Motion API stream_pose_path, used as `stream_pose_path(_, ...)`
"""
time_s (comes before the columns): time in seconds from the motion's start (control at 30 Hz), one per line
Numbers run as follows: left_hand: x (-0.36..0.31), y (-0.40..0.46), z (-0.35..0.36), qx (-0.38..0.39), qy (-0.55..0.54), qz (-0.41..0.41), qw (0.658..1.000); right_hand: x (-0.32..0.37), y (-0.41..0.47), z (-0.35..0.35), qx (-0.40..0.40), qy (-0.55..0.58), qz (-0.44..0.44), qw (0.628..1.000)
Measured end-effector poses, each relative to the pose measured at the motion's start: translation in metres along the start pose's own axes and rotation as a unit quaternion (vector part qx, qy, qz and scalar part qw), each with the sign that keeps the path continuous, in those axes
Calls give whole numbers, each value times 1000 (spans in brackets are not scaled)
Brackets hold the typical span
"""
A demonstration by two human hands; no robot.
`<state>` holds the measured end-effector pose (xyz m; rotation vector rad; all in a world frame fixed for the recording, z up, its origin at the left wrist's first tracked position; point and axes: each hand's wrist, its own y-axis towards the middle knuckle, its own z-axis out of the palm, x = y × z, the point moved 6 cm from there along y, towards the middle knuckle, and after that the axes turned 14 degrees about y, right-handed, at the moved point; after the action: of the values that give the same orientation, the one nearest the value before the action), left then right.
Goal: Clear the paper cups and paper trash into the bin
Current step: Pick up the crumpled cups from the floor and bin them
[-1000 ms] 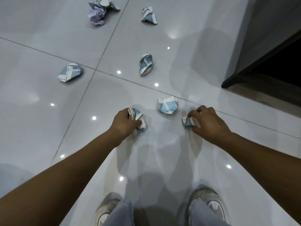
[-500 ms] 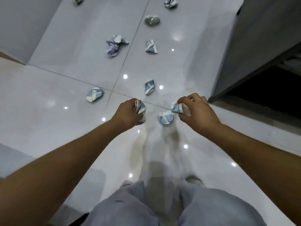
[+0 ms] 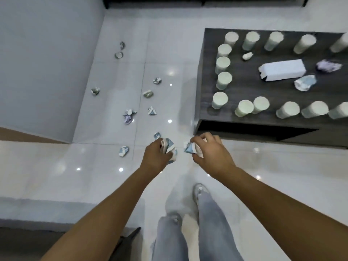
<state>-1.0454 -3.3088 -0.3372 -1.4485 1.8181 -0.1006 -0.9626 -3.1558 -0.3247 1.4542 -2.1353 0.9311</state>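
The tiled floor [image 3: 105,178] carried scattered wads. Your left hand [image 3: 157,157] gripped one wad [image 3: 168,147], your right hand [image 3: 209,153] pinched another [image 3: 189,147], probably to save trips; no bin showed.

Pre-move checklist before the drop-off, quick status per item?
1. Left hand grips a crumpled blue-and-white paper cup: ok.
2. Right hand grips another crumpled blue-and-white cup: ok.
3. Bin in view: not ok, none visible.
4. White tiled floor cleared: not ok, crushed cups remain, e.g..
5. Dark wooden table cleared: not ok, upright pale paper cups remain.
6. How many pieces each hand holds: cannot tell.
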Motion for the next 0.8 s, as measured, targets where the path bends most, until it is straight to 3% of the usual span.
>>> stream_pose_path(0.17,-86,-73,-8,39,16,98,994,14,-93,-72,-101,19,68,992)
stream_pose_path(0.37,-167,-166,27,101,89,227,965,0,-226,-125,-220,39,154,963)
stream_pose_path(0.6,-262,-279,126,168,217,377,885,-69,-411,-176,-351,67,274,893)
stream_pose_path(0.8,-340,-409,266,217,272,483,804,-151,-588,-201,-419,77,357,831)
